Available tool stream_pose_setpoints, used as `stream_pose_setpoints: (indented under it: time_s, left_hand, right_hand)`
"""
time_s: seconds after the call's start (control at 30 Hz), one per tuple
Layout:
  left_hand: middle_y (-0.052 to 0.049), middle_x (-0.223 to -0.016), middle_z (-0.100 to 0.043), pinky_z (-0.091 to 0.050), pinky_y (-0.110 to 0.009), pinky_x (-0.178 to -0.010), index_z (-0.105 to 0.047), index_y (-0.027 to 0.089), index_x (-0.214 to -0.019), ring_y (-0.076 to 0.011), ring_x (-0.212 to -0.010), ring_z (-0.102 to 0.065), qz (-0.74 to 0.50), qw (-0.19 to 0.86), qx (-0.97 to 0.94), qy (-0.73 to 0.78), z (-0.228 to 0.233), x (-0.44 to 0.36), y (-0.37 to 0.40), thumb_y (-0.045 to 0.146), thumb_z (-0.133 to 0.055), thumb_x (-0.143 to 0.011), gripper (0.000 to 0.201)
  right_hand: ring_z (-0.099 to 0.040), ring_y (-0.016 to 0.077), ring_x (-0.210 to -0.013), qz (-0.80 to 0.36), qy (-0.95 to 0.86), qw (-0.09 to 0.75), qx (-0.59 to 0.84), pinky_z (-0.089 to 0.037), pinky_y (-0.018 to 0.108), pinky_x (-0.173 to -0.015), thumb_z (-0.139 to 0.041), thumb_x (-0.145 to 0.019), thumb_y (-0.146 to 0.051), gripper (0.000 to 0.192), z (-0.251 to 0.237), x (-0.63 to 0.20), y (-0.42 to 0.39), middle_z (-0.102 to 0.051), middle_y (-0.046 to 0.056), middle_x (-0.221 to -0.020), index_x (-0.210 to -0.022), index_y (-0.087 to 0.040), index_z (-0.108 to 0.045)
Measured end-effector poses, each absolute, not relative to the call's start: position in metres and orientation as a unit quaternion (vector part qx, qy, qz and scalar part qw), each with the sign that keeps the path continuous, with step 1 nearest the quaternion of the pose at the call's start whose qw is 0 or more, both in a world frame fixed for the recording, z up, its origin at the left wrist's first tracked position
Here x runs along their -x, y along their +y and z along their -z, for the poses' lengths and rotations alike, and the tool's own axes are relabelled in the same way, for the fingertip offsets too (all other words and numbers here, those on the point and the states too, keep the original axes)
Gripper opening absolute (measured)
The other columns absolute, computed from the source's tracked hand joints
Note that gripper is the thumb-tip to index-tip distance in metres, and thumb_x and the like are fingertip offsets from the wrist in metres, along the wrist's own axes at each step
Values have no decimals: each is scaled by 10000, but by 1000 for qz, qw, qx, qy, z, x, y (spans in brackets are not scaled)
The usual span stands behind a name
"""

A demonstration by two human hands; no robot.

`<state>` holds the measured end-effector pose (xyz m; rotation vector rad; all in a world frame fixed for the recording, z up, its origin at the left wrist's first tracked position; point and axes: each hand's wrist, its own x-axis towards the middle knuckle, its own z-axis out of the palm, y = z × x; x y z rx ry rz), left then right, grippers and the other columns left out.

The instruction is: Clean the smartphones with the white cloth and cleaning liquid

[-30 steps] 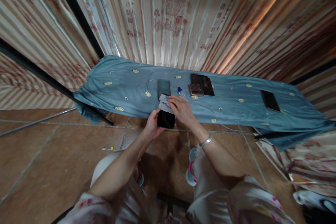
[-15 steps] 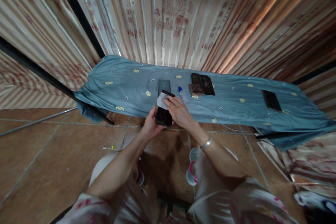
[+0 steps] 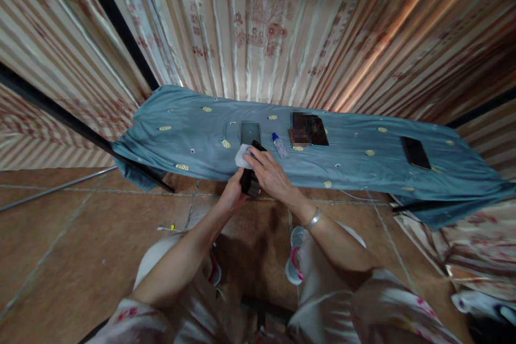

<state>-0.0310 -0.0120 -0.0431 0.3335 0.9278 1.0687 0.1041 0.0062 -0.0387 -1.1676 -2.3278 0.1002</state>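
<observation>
Both bare forearms are reaching forward and converging in front of the body. The left hand (image 3: 233,193) is curling its fingers closed in a grip from below. The right hand (image 3: 269,173) is lying palm-down just beside it, fingers pressing forward, a bracelet circling its wrist.

**A curtained-off corner of a home, set up as a work spot**

Striped, patterned curtains (image 3: 282,27) hang on all sides, and the floor (image 3: 60,236) is brown tile. A long table (image 3: 363,172) draped in a blue-grey bedsheet (image 3: 193,134) with yellow motifs fills the middle. Several phones (image 3: 415,152) and a small bottle (image 3: 279,145) lie along its top.
</observation>
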Motion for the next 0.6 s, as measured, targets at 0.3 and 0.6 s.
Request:
stream_pose_setpoints:
  time_s: [0.3,0.6]
  left_hand:
    - [-27,-655,-654,-532,-278,-652,-652,147,-836,-173,-674,-652,-505,722,-147,449,44,29,-8,223,-479,-879,194]
    - [-55,-735,-679,-561,-318,-646,-636,130,-865,-202,-725,-675,-501,708,-219,447,44,29,-12,320,-579,-847,199]
  right_hand:
    - [-432,271,-1262,-44,-854,272,442,-405,469,-1101,-328,-951,-104,454,43,-95,2,-479,136,-1456,-1345,-137,-552]
    - [-396,277,-1293,-33,-841,274,465,-379,495,-1114,-343,-964,-143,456,37,-101,10,-453,103,-1489,-1378,-191,-526]
